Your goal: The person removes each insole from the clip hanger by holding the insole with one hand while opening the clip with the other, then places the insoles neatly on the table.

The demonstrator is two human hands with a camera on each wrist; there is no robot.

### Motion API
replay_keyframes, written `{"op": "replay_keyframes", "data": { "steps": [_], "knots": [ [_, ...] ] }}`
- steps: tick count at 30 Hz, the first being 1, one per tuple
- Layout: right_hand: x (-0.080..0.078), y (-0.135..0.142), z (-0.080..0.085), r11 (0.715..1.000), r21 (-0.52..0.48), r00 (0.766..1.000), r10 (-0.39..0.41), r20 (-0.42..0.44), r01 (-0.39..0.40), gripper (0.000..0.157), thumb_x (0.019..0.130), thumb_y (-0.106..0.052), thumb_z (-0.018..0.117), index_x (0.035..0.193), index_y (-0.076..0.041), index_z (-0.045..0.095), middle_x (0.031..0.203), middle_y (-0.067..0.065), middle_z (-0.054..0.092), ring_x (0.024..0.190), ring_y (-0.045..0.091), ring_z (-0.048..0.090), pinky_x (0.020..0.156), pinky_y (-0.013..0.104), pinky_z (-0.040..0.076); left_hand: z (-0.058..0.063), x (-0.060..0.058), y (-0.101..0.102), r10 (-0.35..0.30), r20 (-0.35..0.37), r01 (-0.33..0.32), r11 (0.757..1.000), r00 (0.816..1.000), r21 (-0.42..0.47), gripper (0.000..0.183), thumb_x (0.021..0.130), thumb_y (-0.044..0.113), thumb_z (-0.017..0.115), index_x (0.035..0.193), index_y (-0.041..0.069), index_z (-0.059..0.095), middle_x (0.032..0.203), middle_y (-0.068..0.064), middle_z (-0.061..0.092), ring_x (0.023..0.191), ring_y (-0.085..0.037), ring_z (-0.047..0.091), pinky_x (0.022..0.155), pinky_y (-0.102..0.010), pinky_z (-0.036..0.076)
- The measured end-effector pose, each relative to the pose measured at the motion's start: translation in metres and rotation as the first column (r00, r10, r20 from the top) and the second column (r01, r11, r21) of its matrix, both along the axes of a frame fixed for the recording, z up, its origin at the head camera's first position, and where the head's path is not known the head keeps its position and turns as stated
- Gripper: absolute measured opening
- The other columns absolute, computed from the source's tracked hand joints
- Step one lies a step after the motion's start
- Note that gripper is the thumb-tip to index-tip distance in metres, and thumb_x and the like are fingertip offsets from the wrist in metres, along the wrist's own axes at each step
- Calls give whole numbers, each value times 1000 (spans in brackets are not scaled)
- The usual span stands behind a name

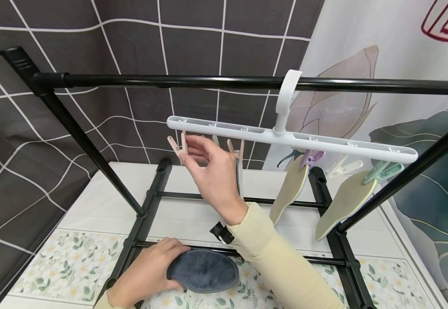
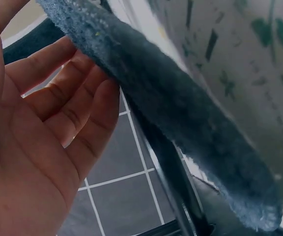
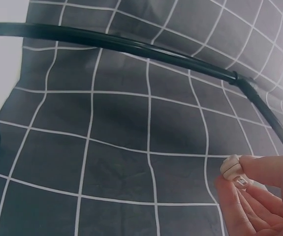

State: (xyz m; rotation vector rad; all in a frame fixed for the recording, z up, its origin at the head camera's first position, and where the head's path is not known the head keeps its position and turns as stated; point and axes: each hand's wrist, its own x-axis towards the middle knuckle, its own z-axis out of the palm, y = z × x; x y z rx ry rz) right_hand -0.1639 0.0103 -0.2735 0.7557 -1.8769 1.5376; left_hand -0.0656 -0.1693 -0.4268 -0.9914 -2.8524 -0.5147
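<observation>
My left hand (image 1: 150,268) holds a dark blue-grey insole (image 1: 204,270) with a stitched rim, thumb below and fingers at its back edge. In the left wrist view its fuzzy edge (image 2: 156,88) runs past the fingers. Higher up, my right hand (image 1: 217,176) pinches a beige clothespin (image 1: 174,145) at the left end of a white clip hanger (image 1: 227,129). Another dark insole (image 1: 239,174), mostly hidden by the right hand, hangs from a second beige clothespin (image 1: 236,148). Two pale yellow insoles hang further right, one (image 1: 291,186) from a purple clothespin (image 1: 312,158), one (image 1: 343,206) from a green clothespin (image 1: 384,171).
The hanger's hook (image 1: 287,92) goes over the top bar (image 1: 169,81) of a black rack. A white clothespin (image 1: 343,166) hangs between the yellow insoles. Below lies a flowered tablecloth (image 1: 73,266); a dark checked curtain (image 1: 138,51) stands behind.
</observation>
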Motion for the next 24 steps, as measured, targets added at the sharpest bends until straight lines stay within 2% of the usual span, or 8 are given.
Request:
{"op": "replay_keyframes", "data": {
  "steps": [6,10,15,19,24],
  "knots": [
    [0,0,-1,1000,1,1000,-1,-11,1,28,82,-5,69,109,1,63,104,10,67,87,9,66,74,19,52,-7,3,1,-1,21,2,1000,1000,-12,76,55,55,81,117,16,62,110,7,57,100,-12,54,80,-36,50],
    [-1,0,-1,1000,-1,1000,-7,-14,7,28,81,-5,69,108,1,63,103,11,67,87,9,66,74,19,52,-9,7,2,21,20,-21,999,1000,-26,73,56,52,82,117,16,62,112,6,59,102,-14,56,83,-37,49],
    [0,1,-2,1000,-1,1000,-8,-7,8,29,81,-5,69,108,1,63,103,11,67,88,9,66,75,19,52,-12,10,3,49,-14,-50,995,999,-82,70,57,50,82,115,16,63,111,4,63,101,-16,58,85,-39,48],
    [0,1,-2,1000,-3,1000,-6,-3,6,28,82,-4,69,109,1,64,103,11,67,88,9,66,75,19,52,-14,12,3,72,-20,-74,989,997,-131,70,56,48,82,115,14,64,109,1,64,100,-18,59,84,-39,48],
    [0,1,-3,1000,-8,1000,-6,3,6,28,82,-5,69,109,1,64,104,10,67,88,11,66,76,19,51,-13,12,4,85,-8,-85,986,996,-143,70,56,49,82,114,13,64,108,0,65,99,-19,60,80,-38,50]
  ]
}}
